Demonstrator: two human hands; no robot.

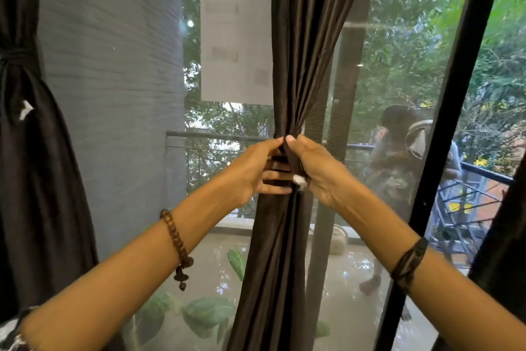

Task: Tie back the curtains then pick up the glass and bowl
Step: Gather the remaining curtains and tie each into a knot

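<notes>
Both hands gripping gathered dark brown fabric curtain (296, 66).
Left hand (256, 171) and right hand (316, 168) pinch its bunched waist; glass pane (398, 66) behind curtain.

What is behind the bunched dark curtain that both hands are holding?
Behind the middle curtain are the window glass, a white paper sheet, a balcony railing and trees. The left hand and right hand grip it; whatever lies directly behind its folds is hidden.
</notes>
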